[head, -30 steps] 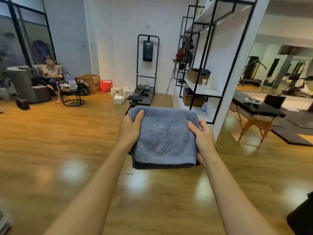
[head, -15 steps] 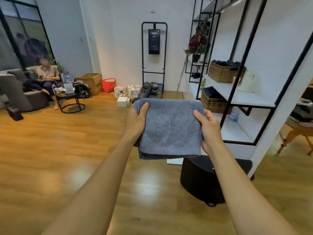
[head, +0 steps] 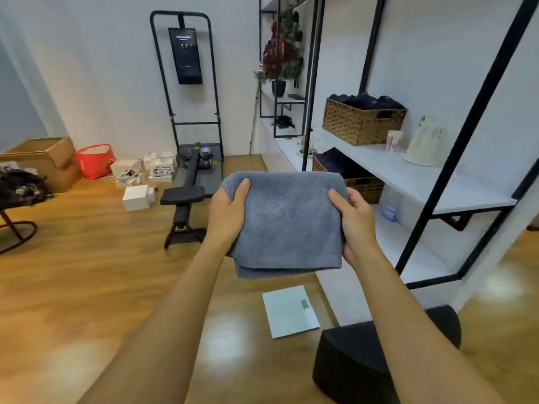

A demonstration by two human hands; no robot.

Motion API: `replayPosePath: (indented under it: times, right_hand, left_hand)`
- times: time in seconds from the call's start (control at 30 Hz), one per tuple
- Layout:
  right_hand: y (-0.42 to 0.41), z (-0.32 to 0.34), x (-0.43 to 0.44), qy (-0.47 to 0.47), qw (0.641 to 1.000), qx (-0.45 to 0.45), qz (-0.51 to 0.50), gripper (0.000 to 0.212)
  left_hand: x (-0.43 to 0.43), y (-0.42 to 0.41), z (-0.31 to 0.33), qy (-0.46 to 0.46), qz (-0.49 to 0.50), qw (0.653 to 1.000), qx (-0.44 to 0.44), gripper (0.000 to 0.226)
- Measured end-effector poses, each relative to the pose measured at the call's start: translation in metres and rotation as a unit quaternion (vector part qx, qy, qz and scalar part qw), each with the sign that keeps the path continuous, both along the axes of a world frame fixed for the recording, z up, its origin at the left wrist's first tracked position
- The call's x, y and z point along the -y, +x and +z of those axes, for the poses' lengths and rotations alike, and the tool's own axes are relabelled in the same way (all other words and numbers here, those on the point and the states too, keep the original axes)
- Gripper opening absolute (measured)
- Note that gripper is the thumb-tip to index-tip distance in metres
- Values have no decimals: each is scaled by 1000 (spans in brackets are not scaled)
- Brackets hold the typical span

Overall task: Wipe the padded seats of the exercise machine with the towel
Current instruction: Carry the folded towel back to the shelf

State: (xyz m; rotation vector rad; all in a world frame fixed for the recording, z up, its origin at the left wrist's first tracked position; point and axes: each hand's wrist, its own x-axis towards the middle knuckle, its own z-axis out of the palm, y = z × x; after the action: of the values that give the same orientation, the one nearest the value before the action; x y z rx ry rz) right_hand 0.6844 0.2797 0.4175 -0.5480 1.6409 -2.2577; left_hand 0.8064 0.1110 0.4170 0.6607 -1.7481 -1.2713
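A folded grey-blue towel is held out in front of me at chest height. My left hand grips its left edge and my right hand grips its right edge. Beyond the towel, against the back wall, stands the black exercise machine with a tall frame and a dark screen. Its black padded seat sits low over the floor, just left of my left hand and farther away. A long black rail runs from the seat to the machine's base.
A white shelving unit with black frame fills the right side, holding wicker baskets. A black rounded stool and a white floor scale lie near my right arm. Boxes, a red bag and a cardboard carton crowd the left wall.
The view has moved forward and turned toward the exercise machine, which is now closer. Both hands keep the same hold on the towel.
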Motion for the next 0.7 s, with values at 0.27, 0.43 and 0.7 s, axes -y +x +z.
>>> replayPosePath:
  times: [0.27,0.43,0.7]
  right_hand:
    - [-167,-48,149,-4,995,2,-101,12]
    - [-254,-71,197,24,981,34,-192,16]
    - [-369,-137,204,34,914,113,-388,12]
  left_hand:
    - [158,-193,-38,49,-58,997,12,34]
    - [221,-316,-60,62,-115,990,49,36]
    - [235,-514,-134,16,-313,943,114,36]
